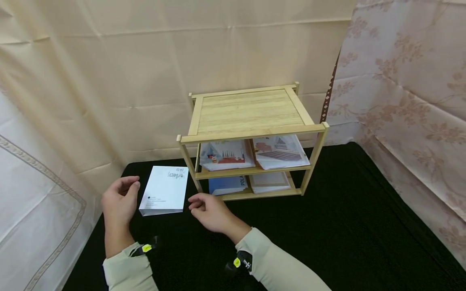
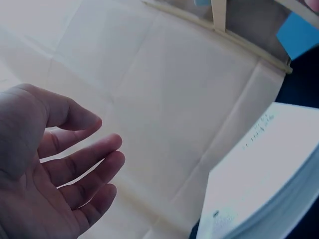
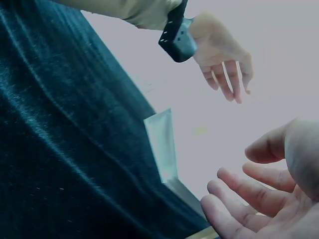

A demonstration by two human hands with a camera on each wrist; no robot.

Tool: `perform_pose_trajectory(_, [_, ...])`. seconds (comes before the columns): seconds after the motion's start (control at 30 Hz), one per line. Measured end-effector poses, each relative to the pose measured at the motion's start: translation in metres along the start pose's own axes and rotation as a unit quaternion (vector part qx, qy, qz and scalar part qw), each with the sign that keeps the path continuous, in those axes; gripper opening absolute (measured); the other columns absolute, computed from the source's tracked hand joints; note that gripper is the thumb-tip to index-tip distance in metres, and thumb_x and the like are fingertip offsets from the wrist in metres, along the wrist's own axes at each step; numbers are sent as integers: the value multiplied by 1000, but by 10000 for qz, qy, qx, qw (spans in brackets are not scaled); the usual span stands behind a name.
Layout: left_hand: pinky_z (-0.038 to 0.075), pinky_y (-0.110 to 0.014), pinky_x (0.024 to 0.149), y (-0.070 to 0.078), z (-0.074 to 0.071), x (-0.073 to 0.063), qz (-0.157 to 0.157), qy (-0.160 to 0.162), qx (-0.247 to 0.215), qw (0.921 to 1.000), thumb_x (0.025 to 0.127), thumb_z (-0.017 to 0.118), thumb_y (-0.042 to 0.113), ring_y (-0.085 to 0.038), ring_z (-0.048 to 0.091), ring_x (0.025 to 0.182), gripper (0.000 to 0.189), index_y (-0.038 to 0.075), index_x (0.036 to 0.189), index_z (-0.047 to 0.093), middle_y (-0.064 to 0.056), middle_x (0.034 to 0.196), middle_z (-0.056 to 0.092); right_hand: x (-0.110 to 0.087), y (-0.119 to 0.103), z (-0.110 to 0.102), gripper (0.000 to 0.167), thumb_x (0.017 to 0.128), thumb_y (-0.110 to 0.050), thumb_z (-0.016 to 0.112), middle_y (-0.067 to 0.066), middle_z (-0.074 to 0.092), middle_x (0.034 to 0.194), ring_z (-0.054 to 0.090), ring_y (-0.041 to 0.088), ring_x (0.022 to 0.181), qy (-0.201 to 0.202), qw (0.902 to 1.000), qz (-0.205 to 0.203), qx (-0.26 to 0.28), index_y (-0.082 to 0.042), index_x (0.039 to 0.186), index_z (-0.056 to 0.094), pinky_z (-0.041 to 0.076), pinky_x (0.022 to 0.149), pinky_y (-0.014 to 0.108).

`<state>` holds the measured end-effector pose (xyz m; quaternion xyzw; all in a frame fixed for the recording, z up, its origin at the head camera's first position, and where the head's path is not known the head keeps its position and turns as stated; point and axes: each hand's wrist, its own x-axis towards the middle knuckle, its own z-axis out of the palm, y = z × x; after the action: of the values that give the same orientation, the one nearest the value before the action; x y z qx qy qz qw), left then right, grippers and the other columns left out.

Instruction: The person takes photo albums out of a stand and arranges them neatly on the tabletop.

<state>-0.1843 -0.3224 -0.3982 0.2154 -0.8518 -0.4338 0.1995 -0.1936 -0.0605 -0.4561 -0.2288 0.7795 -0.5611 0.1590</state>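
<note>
A white book [image 1: 164, 190] with grey lettering on its cover lies flat on the black cloth, left of a small wooden shelf [image 1: 251, 113]. Just off the book's left side is my left hand [image 1: 121, 202], its fingers loosely bent and nothing in them. My right hand [image 1: 214, 214] hovers near the book's right edge, fingers relaxed, in front of the shelf's left leg. The left wrist view shows a gap between the left hand [image 2: 65, 159] and the book [image 2: 264, 169]. Seen from the right wrist, the right hand [image 3: 264, 199] is likewise bare, with the book's end [image 3: 162, 144] beyond.
On the shelf's middle level lie an illustrated book with red shapes [image 1: 225, 155] and another showing furniture [image 1: 280, 151]. A blue book [image 1: 227, 184] and a white one [image 1: 269, 182] occupy the bottom level. Beige curtain [image 1: 145, 81] hangs behind; floral cloth [image 1: 411, 81] borders the right.
</note>
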Motion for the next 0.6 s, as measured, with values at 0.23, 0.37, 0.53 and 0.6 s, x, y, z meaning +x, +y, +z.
perform_pose_trajectory(0.23, [45, -23, 79, 16, -1, -10, 476, 165, -172, 9986, 102, 62, 33, -5, 59, 92, 28, 17, 121, 74, -4, 120, 72, -16, -16, -18, 33, 100, -20, 64, 0, 70, 123, 66, 7, 106, 53, 9993, -207, -314, -19, 134, 64, 54, 94, 28])
perform_pose_trajectory(0.37, [45, -22, 78, 28, 0, -19, 915, 284, -384, 9947, 102, 63, 30, -4, 60, 90, 26, 15, 119, 75, -4, 116, 72, -27, -26, -29, 33, 101, -23, 64, -2, 68, 127, 65, 11, 113, 107, 9974, -399, -595, -20, 134, 65, 54, 95, 27])
perform_pose_trajectory(0.53, [46, -21, 79, 43, 4, -32, 1660, 341, -750, 9827, 101, 65, 23, -3, 62, 92, 22, 13, 117, 75, -6, 113, 74, -42, -34, -43, 34, 101, -26, 65, -5, 65, 131, 63, 13, 119, 201, 9967, -411, -676, -22, 135, 65, 54, 92, 25])
perform_pose_trajectory(0.6, [47, -19, 81, 48, 5, -36, 1894, 304, -934, 9770, 100, 66, 20, -3, 63, 95, 20, 13, 117, 75, -6, 112, 75, -46, -36, -49, 35, 101, -26, 65, -5, 64, 132, 63, 14, 119, 248, 9965, -408, -682, -21, 136, 64, 55, 92, 25])
